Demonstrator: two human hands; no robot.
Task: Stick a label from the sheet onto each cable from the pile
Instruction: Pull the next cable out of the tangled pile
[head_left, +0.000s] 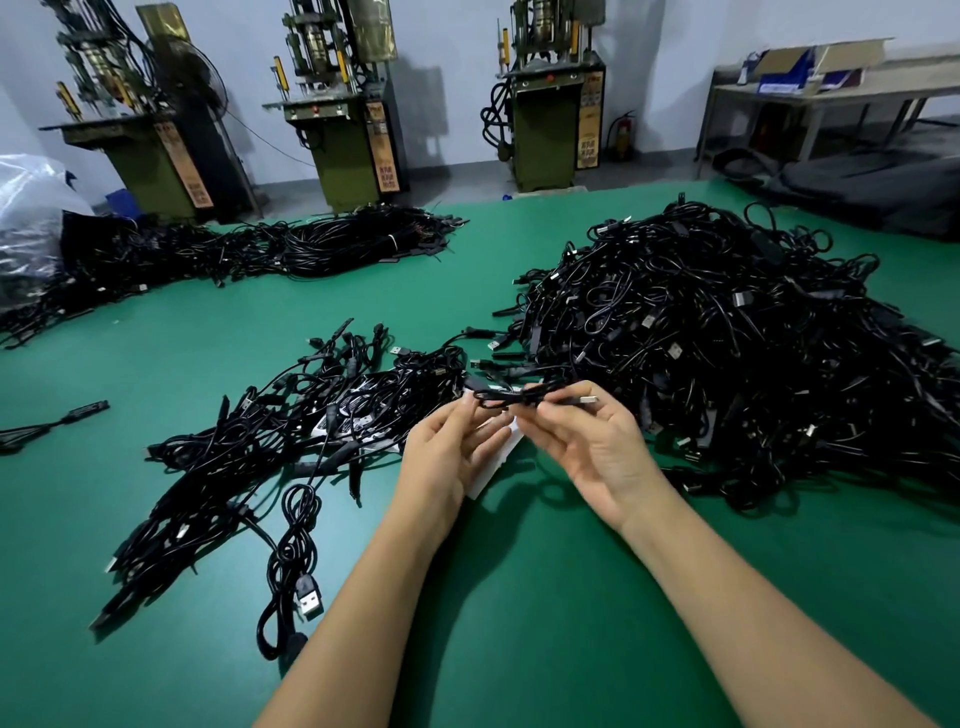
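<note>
- Closest to the camera, two bare arms reach out over the green table (519, 597).
- The left hand (447, 452) and the right hand (597, 447) are held up just above the table, close together.
- Both hands pinch one thin black cable (511, 399) with their fingertips. Its metal plug (587, 399) sticks out past the right hand's fingers.
- A white label sheet (498, 460) lies on the table right under the hands. The hands hide most of it.
- I think the step now is sticking a label on this cable. To do it well, hold the cable straight and tight, put the label on flat, and press it all the way round so no edge lifts.
- To the left is a flat heap of cables (291, 447). Some have white tags, so these look done.
- To the right is the big pile (727, 338) of cables, still very tall. Lots of work is left.
- Farther away, at the left edge, a clear plastic bag (31, 208) sits by more cables (311, 244). I cannot tell what is in it.
- At the far right, an open cardboard box (821, 60) rests on a bench. What is inside is too far away to tell.
</note>
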